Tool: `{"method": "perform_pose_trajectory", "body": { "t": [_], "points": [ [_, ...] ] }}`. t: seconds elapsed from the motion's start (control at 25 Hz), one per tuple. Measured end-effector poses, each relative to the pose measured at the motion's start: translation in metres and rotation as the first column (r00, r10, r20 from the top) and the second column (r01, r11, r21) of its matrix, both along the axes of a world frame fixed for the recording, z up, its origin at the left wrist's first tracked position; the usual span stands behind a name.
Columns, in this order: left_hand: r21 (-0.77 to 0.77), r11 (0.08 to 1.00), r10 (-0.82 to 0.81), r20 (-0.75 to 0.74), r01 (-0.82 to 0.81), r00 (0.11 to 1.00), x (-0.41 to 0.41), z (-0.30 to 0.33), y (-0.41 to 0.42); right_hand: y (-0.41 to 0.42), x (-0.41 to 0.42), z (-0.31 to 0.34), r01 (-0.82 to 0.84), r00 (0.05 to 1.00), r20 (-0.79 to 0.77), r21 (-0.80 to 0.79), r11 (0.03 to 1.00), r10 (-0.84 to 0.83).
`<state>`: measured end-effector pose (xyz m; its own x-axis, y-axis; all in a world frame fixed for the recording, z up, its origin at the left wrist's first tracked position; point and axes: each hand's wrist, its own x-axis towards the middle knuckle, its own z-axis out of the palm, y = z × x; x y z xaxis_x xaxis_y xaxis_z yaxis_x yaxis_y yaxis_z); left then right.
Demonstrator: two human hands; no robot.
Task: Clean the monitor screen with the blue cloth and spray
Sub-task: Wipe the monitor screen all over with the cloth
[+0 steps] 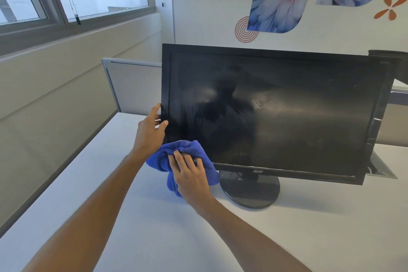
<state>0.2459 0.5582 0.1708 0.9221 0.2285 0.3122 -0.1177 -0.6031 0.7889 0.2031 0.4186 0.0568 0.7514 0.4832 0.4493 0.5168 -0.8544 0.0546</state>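
Note:
A black monitor [276, 112] stands on a round base on the white desk, its dark screen streaked and smeared. My left hand [151, 130] grips the monitor's left edge, thumb on the front bezel. My right hand [191, 174] presses a bunched blue cloth [176, 150] against the screen's lower left corner; part of the cloth hangs down below the bezel. No spray bottle is in view.
The white desk [309, 227] stretches around the monitor's round base [250, 190]. A grey partition panel [132, 86] stands behind the desk's left end. A cable tray opening [380, 170] lies at the right, behind the monitor. Windows run along the left wall.

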Motion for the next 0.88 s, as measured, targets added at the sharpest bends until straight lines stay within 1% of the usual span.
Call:
{"method": "perform_pose_trajectory", "body": {
  "t": [0.16,0.4,0.68,0.88],
  "points": [
    [0.010,1.000,0.009,-0.007,-0.009,1.000,0.000,-0.001,-0.001,0.002,0.001,0.001,0.002,0.998,0.057,-0.006,1.000,-0.001],
    [0.014,1.000,0.012,-0.009,-0.012,1.000,-0.001,0.000,-0.003,-0.003,0.002,0.010,-0.005,0.989,0.148,-0.077,0.997,0.016],
    [0.022,1.000,0.007,-0.012,-0.006,1.000,-0.004,0.001,-0.004,-0.013,-0.002,0.013,0.040,0.994,0.106,-0.074,0.996,-0.032],
    [0.037,0.999,0.035,-0.024,-0.034,0.999,-0.005,0.001,-0.010,-0.035,-0.005,0.015,0.071,0.994,0.085,-0.056,0.996,-0.066]
  ]
}}
